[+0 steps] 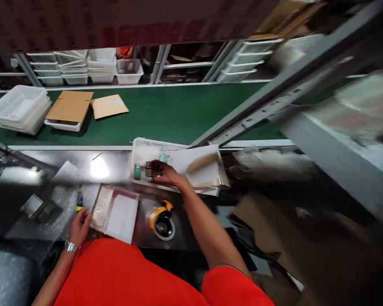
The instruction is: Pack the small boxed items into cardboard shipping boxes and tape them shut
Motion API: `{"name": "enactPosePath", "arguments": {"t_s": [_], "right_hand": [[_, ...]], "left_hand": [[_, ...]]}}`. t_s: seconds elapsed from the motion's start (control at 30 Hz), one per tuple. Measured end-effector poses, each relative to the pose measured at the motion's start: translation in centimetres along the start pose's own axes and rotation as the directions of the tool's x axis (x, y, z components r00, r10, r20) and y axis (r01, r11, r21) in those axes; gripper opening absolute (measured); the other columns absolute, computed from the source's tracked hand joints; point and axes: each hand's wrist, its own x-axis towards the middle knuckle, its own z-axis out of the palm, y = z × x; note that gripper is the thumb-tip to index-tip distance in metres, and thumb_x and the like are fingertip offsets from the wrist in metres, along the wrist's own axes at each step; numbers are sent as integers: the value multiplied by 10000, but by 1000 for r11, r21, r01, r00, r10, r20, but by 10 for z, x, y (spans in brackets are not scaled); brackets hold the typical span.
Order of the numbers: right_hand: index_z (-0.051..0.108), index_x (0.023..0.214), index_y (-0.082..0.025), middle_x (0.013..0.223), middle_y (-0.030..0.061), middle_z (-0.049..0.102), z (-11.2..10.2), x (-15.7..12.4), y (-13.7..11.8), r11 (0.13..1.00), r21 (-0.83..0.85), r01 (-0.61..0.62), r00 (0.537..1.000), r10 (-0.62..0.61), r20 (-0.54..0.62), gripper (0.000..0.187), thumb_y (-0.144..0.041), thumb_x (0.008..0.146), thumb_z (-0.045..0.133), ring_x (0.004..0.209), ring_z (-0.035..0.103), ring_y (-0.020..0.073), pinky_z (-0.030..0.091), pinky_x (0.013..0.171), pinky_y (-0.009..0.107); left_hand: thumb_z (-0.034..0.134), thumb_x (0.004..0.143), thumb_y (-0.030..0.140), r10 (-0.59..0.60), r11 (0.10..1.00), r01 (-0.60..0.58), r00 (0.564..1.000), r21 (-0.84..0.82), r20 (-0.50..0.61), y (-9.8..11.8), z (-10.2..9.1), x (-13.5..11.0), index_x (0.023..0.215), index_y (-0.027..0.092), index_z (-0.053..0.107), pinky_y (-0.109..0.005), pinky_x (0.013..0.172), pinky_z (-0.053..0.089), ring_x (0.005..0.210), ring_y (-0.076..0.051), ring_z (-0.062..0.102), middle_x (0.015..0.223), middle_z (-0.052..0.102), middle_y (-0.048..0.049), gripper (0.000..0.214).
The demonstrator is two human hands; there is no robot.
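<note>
My right hand (166, 173) reaches into a white plastic basket (137, 146), its fingers closed around small brown blocks (149, 169). Beside them in the basket are small green pieces (137, 172), bubble wrap and white sheets (196, 157). My left hand (79, 227), with a metal watch at the wrist, rests by the left edge of an open shallow box (135, 212). Its fingers are loosely bent and apart, holding nothing visible. Inside the box lie bubble wrap (102, 208) and a white sheet. A yellow and black tool (79, 202) lies just above my left hand.
An orange tape dispenser (161, 219) stands right of the box. Bubble wrap sheeting (62, 191) and a small blurred package (35, 206) lie at left. Behind runs a green conveyor (159, 112) with stacked white baskets (22, 106) and cardboard (70, 106). A metal post (258, 106) slants at right.
</note>
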Motion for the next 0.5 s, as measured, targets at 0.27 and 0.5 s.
{"name": "enactPosePath", "arguments": {"t_s": [0.27, 0.5], "right_hand": [[715, 1611, -285, 1508, 132, 776, 202, -42, -169, 878, 434, 199, 944, -291, 156, 908, -306, 728, 928, 1300, 765, 394, 672, 1100, 531], [698, 1603, -265, 1428, 138, 765, 368, -36, -286, 816, 488, 308, 859, -460, 226, 974, -262, 689, 1032, 1268, 736, 363, 611, 1172, 533]], "left_hand": [[834, 951, 676, -126, 943, 174, 975, -283, 181, 25, -1, 13, 1283, 123, 815, -314, 653, 608, 877, -249, 798, 1115, 851, -174, 645], [960, 660, 912, -263, 863, 253, 964, -438, 39, -39, -112, 18, 1090, 140, 827, -292, 617, 562, 749, -216, 747, 906, 847, -111, 894]]}}
